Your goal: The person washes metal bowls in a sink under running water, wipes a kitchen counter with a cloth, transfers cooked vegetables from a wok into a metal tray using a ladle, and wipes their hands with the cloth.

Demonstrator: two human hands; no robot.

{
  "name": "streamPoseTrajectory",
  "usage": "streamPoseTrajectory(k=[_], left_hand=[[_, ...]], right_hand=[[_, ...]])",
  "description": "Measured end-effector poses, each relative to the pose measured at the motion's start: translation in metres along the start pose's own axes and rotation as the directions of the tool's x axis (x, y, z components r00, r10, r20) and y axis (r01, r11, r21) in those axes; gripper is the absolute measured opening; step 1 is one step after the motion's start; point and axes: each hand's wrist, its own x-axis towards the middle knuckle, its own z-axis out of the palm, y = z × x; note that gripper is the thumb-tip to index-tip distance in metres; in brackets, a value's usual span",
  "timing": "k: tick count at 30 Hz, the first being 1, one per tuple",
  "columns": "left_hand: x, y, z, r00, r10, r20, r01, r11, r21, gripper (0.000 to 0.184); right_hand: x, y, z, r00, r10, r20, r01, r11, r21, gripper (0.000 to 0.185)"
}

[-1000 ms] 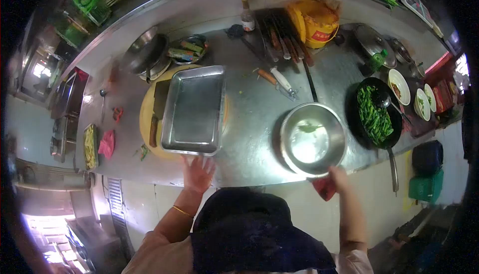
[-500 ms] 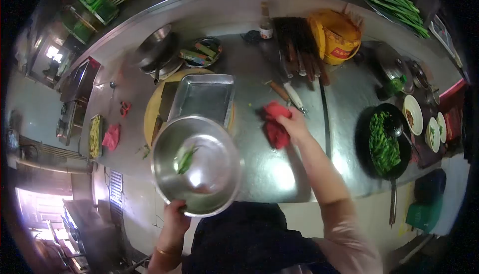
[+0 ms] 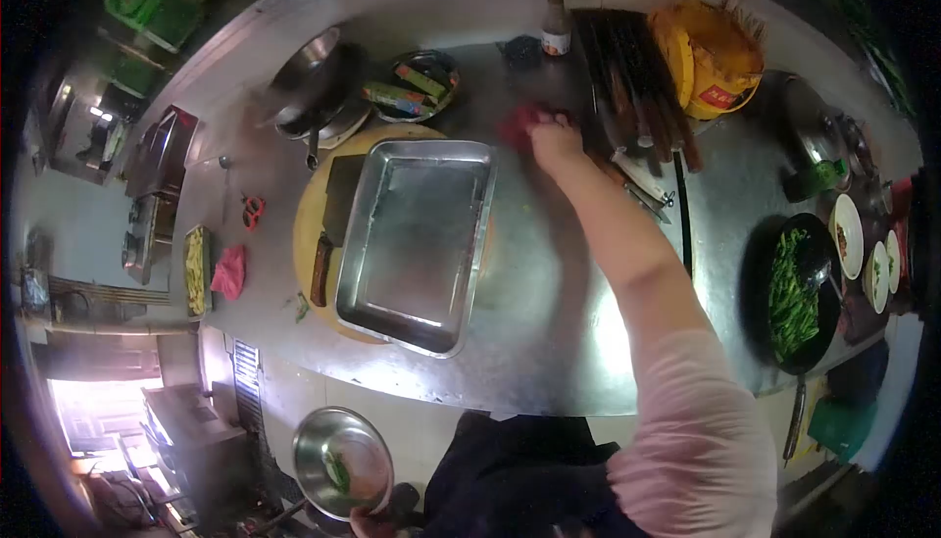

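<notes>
At the bottom, left of the dark apron, my left hand (image 3: 372,522) grips the rim of a steel bowl (image 3: 365,460), its fingers partly cut off by the frame edge. A green leafy piece (image 3: 338,472) lies inside the bowl. My right hand (image 3: 556,138) is stretched over the far part of the steel counter (image 3: 529,342), closed on a red cloth (image 3: 520,127) that is blurred. The metal tray (image 3: 417,244) rests on a round board (image 3: 316,195), beside a cleaver (image 3: 321,269). Peelers or knives (image 3: 642,185) lie just right of my right forearm.
Behind stand a sauce bottle (image 3: 556,28), a bundle of dark rods (image 3: 627,87) and a yellow bucket (image 3: 706,58). A wok of greens (image 3: 796,303) and bowls (image 3: 846,234) are at the right. Pans (image 3: 309,82), scissors (image 3: 253,211) and a pink bag (image 3: 228,271) are at the left.
My left hand has taken the bowl off the counter and lowered it beyond the front edge at lower left. My right hand has carried the red cloth to the back of the counter.
</notes>
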Motion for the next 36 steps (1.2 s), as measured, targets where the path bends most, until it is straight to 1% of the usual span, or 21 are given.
streamPoseTrajectory(k=[1,4,7,8,9,11,14,16,17,19,20,21,23,25,26,29,30,31,34,35,36], left_hand=[[0.002,-0.007,-0.001,1.0,0.014,-0.002,-0.014,0.992,0.126,0.047],[0.008,-0.025,-0.007,0.99,0.129,0.061,-0.142,0.837,0.528,0.04],[0.021,-0.032,-0.007,0.96,0.215,0.179,-0.273,0.576,0.771,0.034],[0.029,-0.033,-0.006,0.953,0.224,0.203,-0.295,0.542,0.787,0.032],[0.038,-0.037,-0.007,0.95,0.228,0.213,-0.306,0.544,0.782,0.03],[0.064,-0.047,-0.012,0.953,0.215,0.212,-0.302,0.644,0.703,0.027],[0.108,-0.062,-0.031,0.962,0.164,0.221,-0.267,0.748,0.608,0.028],[0.126,-0.062,-0.04,0.979,0.03,0.204,-0.113,0.906,0.407,0.035],[0.095,-0.031,-0.003,0.977,-0.083,0.195,0.054,0.987,0.149,0.039],[0.071,-0.014,0.026,0.956,-0.225,0.187,0.247,0.963,-0.104,0.046],[0.072,-0.013,0.03,0.955,-0.24,0.174,0.257,0.962,-0.087,0.049],[0.087,-0.029,0.016,0.963,-0.141,0.23,0.126,0.989,0.078,0.048],[0.103,-0.049,0.003,0.94,0.061,0.335,-0.189,0.912,0.364,0.046],[0.105,-0.054,0.006,0.929,0.071,0.363,-0.204,0.916,0.345,0.042],[0.105,-0.053,0.007,0.921,0.076,0.382,-0.213,0.919,0.33,0.04],[0.108,-0.068,-0.005,0.932,0.014,0.362,-0.118,0.957,0.265,0.032],[0.097,-0.054,0.015,0.954,-0.062,0.293,-0.014,0.968,0.251,0.031],[0.09,-0.048,0.028,0.963,-0.138,0.231,0.085,0.971,0.225,0.03],[0.087,-0.052,0.037,0.948,-0.21,0.24,0.217,0.976,0.0,0.032],[0.089,-0.053,0.032,0.95,-0.029,0.311,-0.075,0.945,0.319,0.033],[0.094,-0.054,0.02,0.892,0.111,0.439,-0.37,0.736,0.567,0.033]], right_hand=[[0.002,0.004,0.016,0.99,0.084,0.111,-0.075,0.994,-0.08,0.027],[-0.033,-0.036,-0.008,0.972,0.017,0.235,0.038,0.973,-0.228,0.026],[-0.116,-0.06,-0.012,0.987,-0.133,0.094,0.148,0.972,-0.183,0.021],[-0.15,-0.069,-0.014,0.961,-0.271,-0.062,0.252,0.943,-0.217,0.019],[-0.183,-0.081,-0.021,0.953,-0.299,-0.051,0.285,0.939,-0.19,0.017],[-0.23,-0.101,-0.047,0.945,-0.284,0.162,0.297,0.953,-0.063,0.019],[-0.258,-0.105,-0.062,0.911,-0.314,0.268,0.182,0.888,0.422,0.024],[-0.234,-0.091,-0.083,0.978,-0.173,0.116,0.079,0.824,0.562,0.027],[-0.213,-0.078,-0.091,0.994,-0.093,0.055,0.037,0.775,0.631,0.029],[-0.156,-0.055,-0.104,0.974,-0.12,-0.194,0.184,0.915,0.359,0.032],[-0.128,-0.042,-0.104,0.967,-0.193,-0.167,0.227,0.95,0.215,0.034],[-0.105,-0.027,-0.09,0.991,-0.136,0.007,0.135,0.984,0.117,0.037],[-0.103,-0.01,-0.056,0.992,-0.07,0.103,0.081,0.991,-0.103,0.039],[-0.12,-0.02,-0.039,0.994,0.024,0.11,0.006,0.965,-0.262,0.04],[-0.147,-0.022,-0.029,0.996,-0.089,0.007,0.088,0.97,-0.226,0.035],[-0.265,-0.092,-0.047,0.963,-0.265,0.056,0.269,0.916,-0.298,0.016],[-0.313,-0.121,-0.035,0.943,-0.333,0.008,0.325,0.916,-0.235,0.018],[-0.353,-0.155,-0.037,0.917,-0.376,0.131,0.397,0.889,-0.229,0.018],[-0.404,-0.245,-0.057,0.809,-0.507,0.298,0.395,0.844,0.363,0.019],[-0.408,-0.257,-0.06,0.765,-0.553,0.33,0.306,0.763,0.569,0.023],[-0.408,-0.255,-0.061,0.783,-0.528,0.328,0.223,0.731,0.645,0.026]])
